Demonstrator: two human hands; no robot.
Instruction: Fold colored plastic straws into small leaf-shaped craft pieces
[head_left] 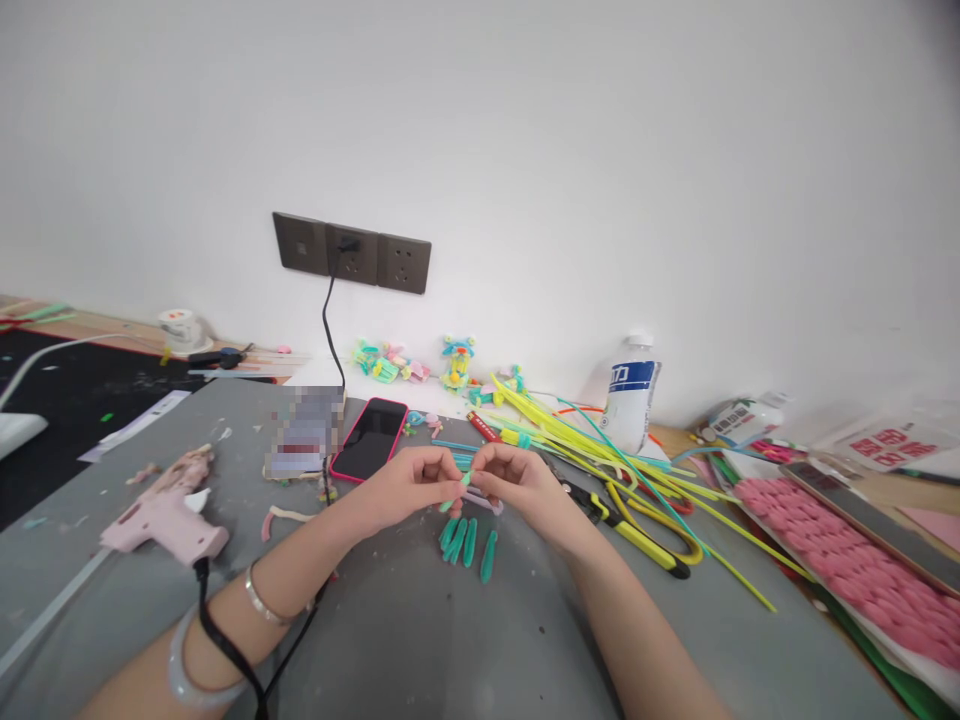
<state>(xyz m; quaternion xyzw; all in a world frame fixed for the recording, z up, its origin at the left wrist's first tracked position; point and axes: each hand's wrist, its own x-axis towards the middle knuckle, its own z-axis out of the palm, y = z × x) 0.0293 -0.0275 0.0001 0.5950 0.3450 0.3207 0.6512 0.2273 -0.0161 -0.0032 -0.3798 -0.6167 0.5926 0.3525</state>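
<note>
My left hand (421, 487) and my right hand (516, 490) meet over the middle of the grey mat. Between their fingertips is a short light green pipe cleaner piece (456, 495), pinched from both sides. The fingers partly cover it. Just below lie several folded teal pipe cleaner pieces (469, 543), one of them (489, 557) a little apart to the right. A lilac piece (484, 501) rests behind the fingertips, with blue strips (450, 447) farther back.
A pink glue gun (169, 520) with a black cord lies left. A phone (373, 437) is behind my left hand. Yellow-handled pliers (637, 535) and long yellow pipe cleaners (600, 450) lie right, near a white bottle (631, 395). Small colourful figures (457, 365) stand by the wall.
</note>
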